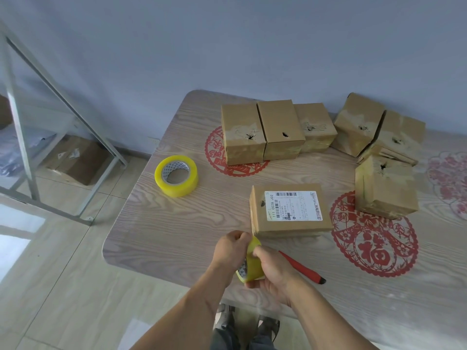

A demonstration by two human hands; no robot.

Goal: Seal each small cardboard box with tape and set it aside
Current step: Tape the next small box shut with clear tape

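Observation:
A small cardboard box (pixel 290 210) with a white shipping label on top lies near the table's front middle. A strip of tape runs from its left front corner down to a yellow tape roll (pixel 252 263). My right hand (pixel 275 269) grips that roll just in front of the box. My left hand (pixel 231 247) pinches the tape at the roll's top, close to the box corner. Three boxes (pixel 265 132) stand in a row at the back. Three more boxes (pixel 379 152) sit at the right.
A second, larger yellow tape roll (pixel 176 176) lies flat at the table's left. A red-handled cutter (pixel 302 267) lies right of my hands. Red paper-cut decorations (pixel 374 238) mark the wooden tabletop (pixel 177 236). A metal shelf frame (pixel 63 117) and a floor box stand left.

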